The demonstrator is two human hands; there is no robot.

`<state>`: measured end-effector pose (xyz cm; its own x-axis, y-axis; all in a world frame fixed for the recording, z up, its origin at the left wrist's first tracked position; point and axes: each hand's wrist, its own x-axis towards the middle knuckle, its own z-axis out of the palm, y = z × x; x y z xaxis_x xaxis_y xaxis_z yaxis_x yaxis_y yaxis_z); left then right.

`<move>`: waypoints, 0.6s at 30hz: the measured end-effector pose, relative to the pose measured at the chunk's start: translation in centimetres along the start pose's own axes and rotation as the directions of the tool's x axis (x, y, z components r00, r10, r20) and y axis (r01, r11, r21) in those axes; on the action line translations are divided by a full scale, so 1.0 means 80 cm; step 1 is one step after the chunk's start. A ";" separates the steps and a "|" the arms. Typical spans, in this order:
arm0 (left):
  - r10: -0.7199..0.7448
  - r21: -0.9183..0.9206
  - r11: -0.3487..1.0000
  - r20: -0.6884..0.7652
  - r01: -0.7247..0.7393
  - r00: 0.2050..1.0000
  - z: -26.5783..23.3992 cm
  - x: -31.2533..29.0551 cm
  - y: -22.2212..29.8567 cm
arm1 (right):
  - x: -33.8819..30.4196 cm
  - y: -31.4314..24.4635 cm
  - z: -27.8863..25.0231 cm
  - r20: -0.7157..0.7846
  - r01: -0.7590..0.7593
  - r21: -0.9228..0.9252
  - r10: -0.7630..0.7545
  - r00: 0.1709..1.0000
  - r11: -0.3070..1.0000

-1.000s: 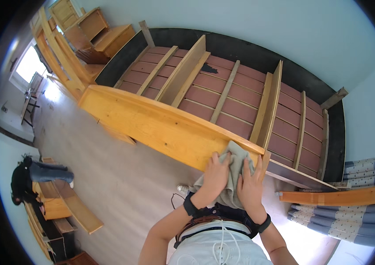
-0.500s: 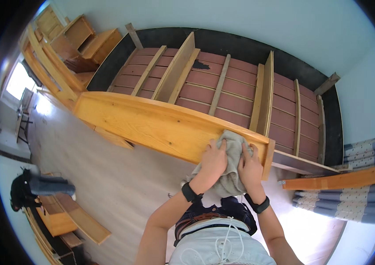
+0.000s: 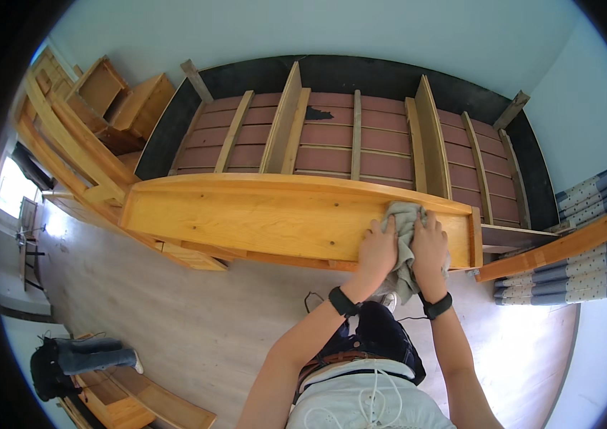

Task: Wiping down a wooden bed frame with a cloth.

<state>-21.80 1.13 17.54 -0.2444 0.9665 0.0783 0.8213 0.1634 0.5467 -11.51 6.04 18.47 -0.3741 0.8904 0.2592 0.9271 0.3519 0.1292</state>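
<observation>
At the far left, a bright window [image 3: 10, 187] shows beyond the pale floor [image 3: 196, 322]. Below it, near the lower left, a co-worker [image 3: 50, 368] in a black top and blue jeans leans over wooden furniture parts [image 3: 157, 397] lying on the floor. Above, a slanting wooden rail frame [image 3: 78, 136] stands close to the left end of the yellow wooden board, and just behind it is an orange-brown wooden cabinet [image 3: 139, 104].

The yellow wooden board [image 3: 260, 218] stretches across the middle, with raised edges and a few dark knots on its face. Along its far side lies a large dark-sided bed frame [image 3: 361, 71], with reddish panels at its base and pale crosspieces spanning it; two of these are taller, upright boards.

Toward the right end of the board, the left hand [image 3: 377, 250] has its grip closed on the left side of a grey cloth, fingers pointing away from the body. The grey cloth [image 3: 405, 247] lies bunched on the board between the two hands and drops over the near edge. The right hand [image 3: 428, 250] grips its right side, fingers bent over the folds. Each wrist wears a black band [image 3: 344, 302].

Farther right, a curved-looking orange wooden beam [image 3: 568, 244] runs in front of a blue-and-white patterned curtain [image 3: 575, 279].
</observation>
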 end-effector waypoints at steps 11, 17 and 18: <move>-0.269 0.064 0.957 -0.167 0.282 0.949 -0.112 -0.062 -0.148 | 0.028 -0.217 -0.024 -0.109 0.373 0.024 -0.369 0.923 0.927; -0.312 -0.021 0.950 -0.176 0.313 0.934 -0.124 -0.067 -0.159 | 0.028 -0.210 -0.019 -0.127 0.428 0.245 -0.409 0.904 0.870; -0.294 0.002 0.954 -0.183 0.300 0.938 -0.126 -0.062 -0.153 | 0.034 -0.200 -0.014 -0.144 0.431 0.357 -0.407 0.902 0.829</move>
<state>-35.82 -7.68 18.84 -0.5652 0.8224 0.0652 0.7112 0.4457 0.5436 -27.40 2.53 18.21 -0.7179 0.6185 0.3196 0.6159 0.7782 -0.1227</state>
